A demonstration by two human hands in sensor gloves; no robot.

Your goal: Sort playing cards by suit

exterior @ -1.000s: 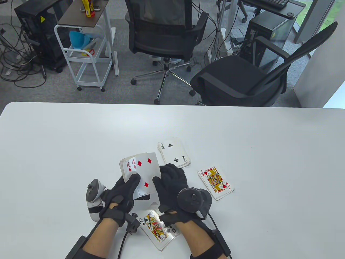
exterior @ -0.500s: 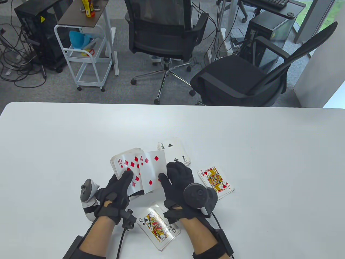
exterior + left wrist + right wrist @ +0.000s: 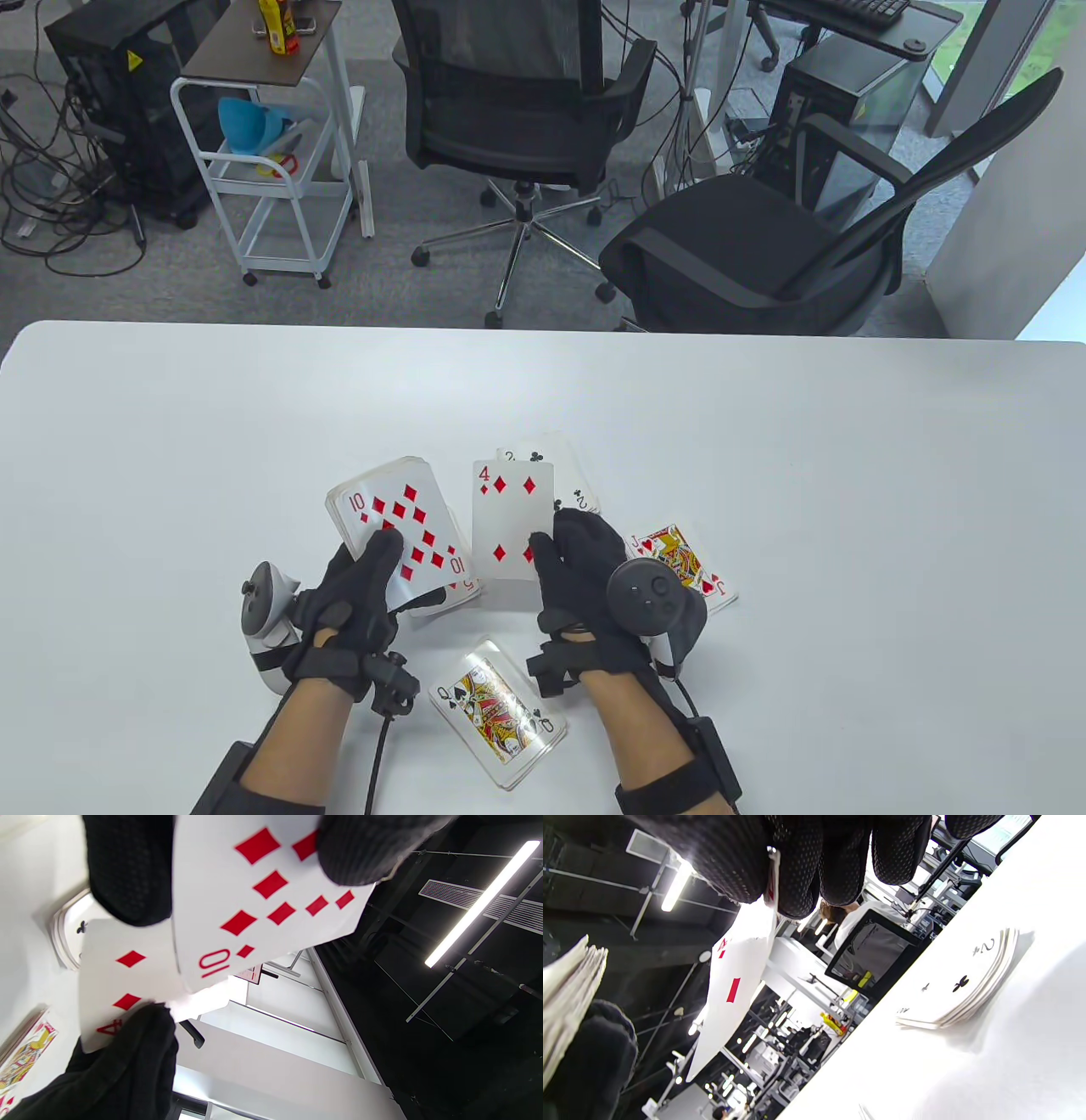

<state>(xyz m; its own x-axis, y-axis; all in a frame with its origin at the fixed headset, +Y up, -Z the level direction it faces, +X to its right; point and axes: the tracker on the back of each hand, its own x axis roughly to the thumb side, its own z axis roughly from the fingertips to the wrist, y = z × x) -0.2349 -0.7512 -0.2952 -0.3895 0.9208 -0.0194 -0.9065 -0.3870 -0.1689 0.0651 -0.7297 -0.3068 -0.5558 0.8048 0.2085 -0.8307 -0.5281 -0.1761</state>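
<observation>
Sorting is under way, with three suit piles started on the desk [image 3: 170, 407] near its front edge. The club pile [image 3: 568, 475] lies farthest back, topped by a two. The heart pile [image 3: 691, 577], topped by a jack, lies to its right. The spade pile [image 3: 501, 713], topped by a queen, lies nearest the front edge. No diamond pile is visible.

The left hand [image 3: 361, 611] grips the unsorted deck [image 3: 399, 526], ten of diamonds uppermost. The right hand [image 3: 585, 569] pinches the four of diamonds [image 3: 509, 526], clear of the deck and above the desk. Judged remaining: place this card and sort the thick deck.
</observation>
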